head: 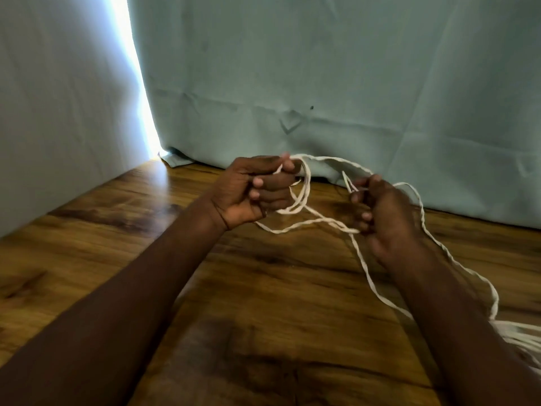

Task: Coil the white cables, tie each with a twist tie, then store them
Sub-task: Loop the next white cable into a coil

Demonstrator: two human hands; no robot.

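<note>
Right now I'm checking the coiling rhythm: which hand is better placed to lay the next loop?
Probably the right hand: it grips the loose white cable trailing off right, while the left hand already holds the loops.

This looks like a room in a home, though it is hard to be sure. There is a brown wooden table (263, 288) with dark swirly marks in it. A big light blue-green curtain (351, 83) hangs down behind it and touches the far edge. Bright daylight (137, 83) comes through a thin gap on the left, beside a pale cloth (58, 112). The light shines on the wood.
</note>
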